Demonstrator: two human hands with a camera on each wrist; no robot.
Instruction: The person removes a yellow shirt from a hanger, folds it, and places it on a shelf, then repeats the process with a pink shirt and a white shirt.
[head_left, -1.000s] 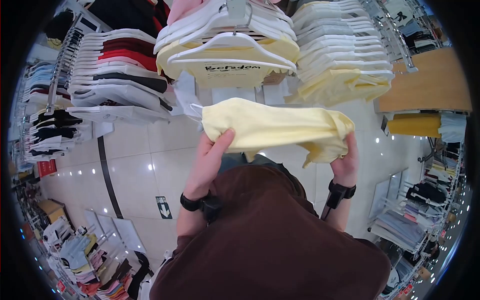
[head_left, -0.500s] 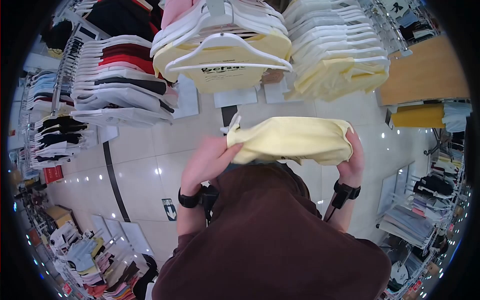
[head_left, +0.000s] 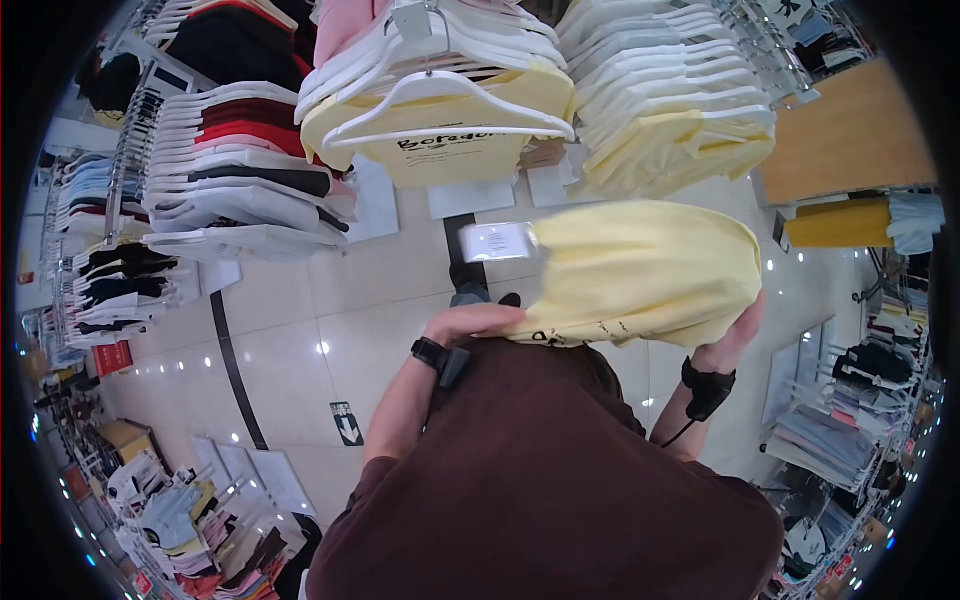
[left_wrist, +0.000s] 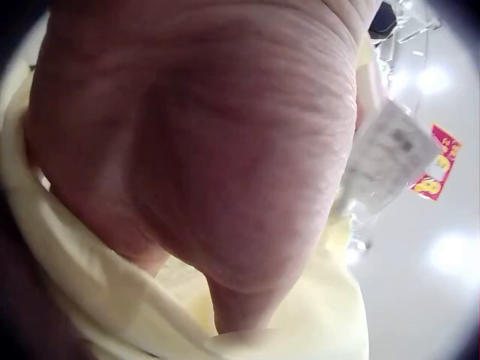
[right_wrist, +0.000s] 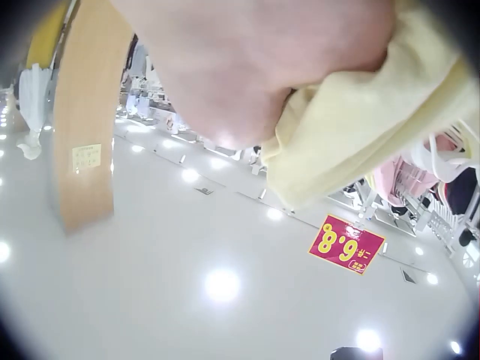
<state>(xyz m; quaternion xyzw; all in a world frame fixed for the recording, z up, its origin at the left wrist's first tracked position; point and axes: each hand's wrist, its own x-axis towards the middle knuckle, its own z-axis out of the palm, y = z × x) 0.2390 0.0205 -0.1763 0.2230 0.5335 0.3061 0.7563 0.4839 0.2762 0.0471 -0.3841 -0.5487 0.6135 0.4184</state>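
Observation:
A pale yellow T-shirt [head_left: 650, 270] with dark lettering along its near edge is held out in front of the body, bunched and spread sideways. My left hand [head_left: 480, 320] grips its near left corner; in the left wrist view, the fingertips disappear behind the yellow cloth [left_wrist: 315, 315]. At the far right end, my right hand [head_left: 737, 335] holds the shirt, most of its fingers hidden by the fabric. A clear plastic sleeve with a white label [head_left: 498, 241] sticks out from the shirt's left side.
Ahead hangs a yellow shirt with black lettering on a white hanger [head_left: 450, 105], in front of more hangers. Racks of dark and red tops [head_left: 245, 125] stand left, white and yellow tops [head_left: 690, 130] right. A wooden panel [head_left: 840, 130] is at far right.
The shirt has moved right and been spread wider, its lettering now showing. My left hand has shifted right along with it; the right hand has moved slightly outward. The label sleeve now lies flat to view.

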